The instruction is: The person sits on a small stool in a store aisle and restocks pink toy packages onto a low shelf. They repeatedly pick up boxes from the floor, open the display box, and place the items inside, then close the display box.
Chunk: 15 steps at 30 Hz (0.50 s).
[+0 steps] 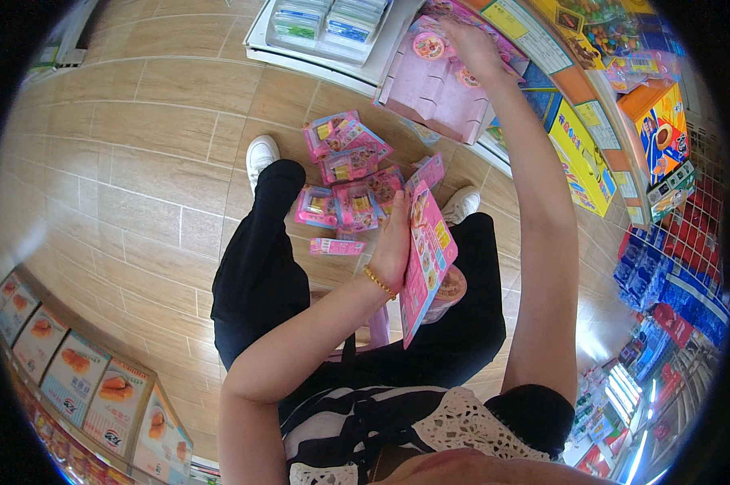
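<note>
My left hand (394, 245) holds a pink carded package (430, 257) upright over my lap, with the palm flat along the card's back. A round clear tub (450, 288) juts from its far side. At the shelf, my right hand (473, 48) reaches into a pink cardboard display box (428, 109). Its fingers lie among pink packages with round tubs (429, 46) at the box's back; whether they grip one is hard to see. Between my feet, several pink blister-carded toys (356, 203) with yellow parts lie in a loose pile on the floor.
A white shelf ledge (256, 53) holds a clear tray of packets (325, 27) beside the display box. Price tags line the shelf edge (598, 121) at right, near a yellow carton (583, 160). Printed food cartons (68, 376) stand at lower left. My white shoes (262, 156) flank the pile.
</note>
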Each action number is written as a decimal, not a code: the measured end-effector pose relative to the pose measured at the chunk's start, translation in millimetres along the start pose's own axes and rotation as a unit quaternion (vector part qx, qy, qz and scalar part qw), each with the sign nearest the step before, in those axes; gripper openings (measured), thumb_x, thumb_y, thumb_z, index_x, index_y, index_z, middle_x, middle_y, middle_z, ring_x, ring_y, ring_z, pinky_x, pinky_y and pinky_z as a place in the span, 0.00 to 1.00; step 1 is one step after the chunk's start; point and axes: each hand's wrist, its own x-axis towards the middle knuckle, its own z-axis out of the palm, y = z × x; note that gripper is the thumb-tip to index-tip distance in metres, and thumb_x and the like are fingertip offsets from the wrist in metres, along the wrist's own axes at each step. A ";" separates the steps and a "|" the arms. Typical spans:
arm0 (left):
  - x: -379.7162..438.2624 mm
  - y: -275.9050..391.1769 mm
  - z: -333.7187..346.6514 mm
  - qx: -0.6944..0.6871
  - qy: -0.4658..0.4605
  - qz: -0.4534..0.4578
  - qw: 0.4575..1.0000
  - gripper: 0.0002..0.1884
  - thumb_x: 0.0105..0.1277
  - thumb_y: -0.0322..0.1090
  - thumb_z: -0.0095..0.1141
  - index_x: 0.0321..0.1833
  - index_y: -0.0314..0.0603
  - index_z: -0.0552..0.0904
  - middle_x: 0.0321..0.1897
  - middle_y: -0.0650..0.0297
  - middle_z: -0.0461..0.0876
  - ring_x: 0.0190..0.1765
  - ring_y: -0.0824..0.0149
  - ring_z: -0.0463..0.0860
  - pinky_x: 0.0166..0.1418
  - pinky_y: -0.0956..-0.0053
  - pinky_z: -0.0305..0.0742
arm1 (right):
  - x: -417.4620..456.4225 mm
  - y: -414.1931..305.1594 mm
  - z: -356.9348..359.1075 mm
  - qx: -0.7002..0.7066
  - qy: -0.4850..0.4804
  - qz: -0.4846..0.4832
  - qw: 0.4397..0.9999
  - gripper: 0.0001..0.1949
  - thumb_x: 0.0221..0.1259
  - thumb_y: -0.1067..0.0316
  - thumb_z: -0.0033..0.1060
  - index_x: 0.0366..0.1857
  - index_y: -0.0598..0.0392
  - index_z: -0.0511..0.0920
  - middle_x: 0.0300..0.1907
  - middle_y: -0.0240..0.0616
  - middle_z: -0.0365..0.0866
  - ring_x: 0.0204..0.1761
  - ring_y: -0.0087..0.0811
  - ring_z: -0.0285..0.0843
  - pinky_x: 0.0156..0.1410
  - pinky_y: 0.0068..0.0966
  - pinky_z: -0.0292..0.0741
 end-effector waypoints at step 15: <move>2.9 5.8 2.5 0.024 0.031 -0.014 0.999 0.29 0.69 0.62 0.32 0.37 0.42 0.76 0.23 0.66 0.75 0.21 0.71 0.72 0.27 0.78 0.67 | 2.6 -4.2 2.8 -0.063 -0.022 0.054 0.996 0.20 0.60 0.62 0.47 0.57 0.50 0.70 0.54 0.47 0.73 0.54 0.46 0.71 0.59 0.37 0.67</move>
